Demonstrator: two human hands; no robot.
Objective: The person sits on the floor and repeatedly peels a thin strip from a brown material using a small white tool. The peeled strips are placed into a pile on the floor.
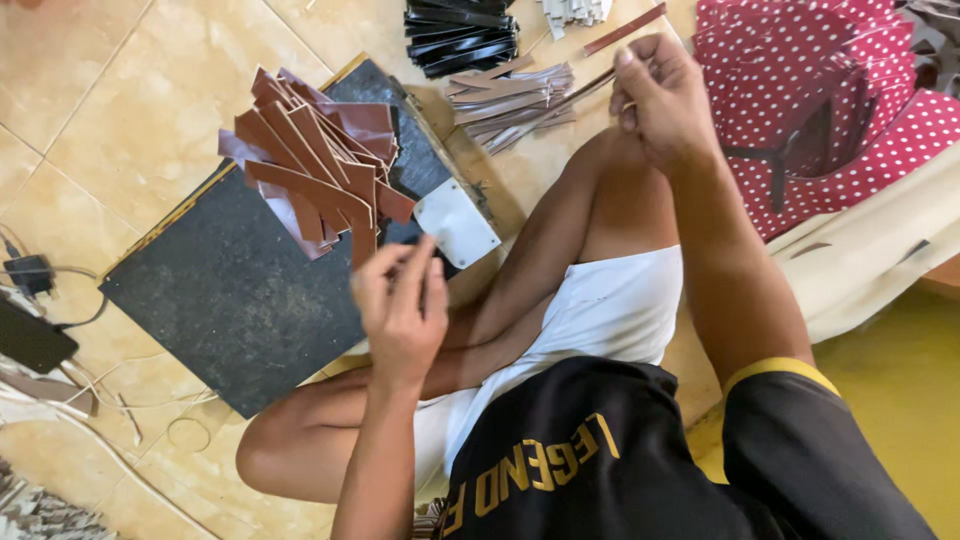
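Note:
I sit on a tiled floor with bent legs. My left hand (402,305) hovers over the near edge of a dark board (230,290). Its thumb and fingers pinch the lower end of a brown leather strip (362,238), which belongs to a fanned pile of brown leather strips (315,160) on the board. My right hand (660,95) reaches past my knee. Its fingers are closed on a thin strip (592,85) that leads to a heap of grey-brown strips (515,100) on the floor.
A stack of black strips (460,35) and some pale strips (575,10) lie at the top. Red white-dotted fabric (810,90) and beige cloth (880,250) are on the right. A white plate (455,222) sits at the board's corner. A phone (30,340) and cables lie far left.

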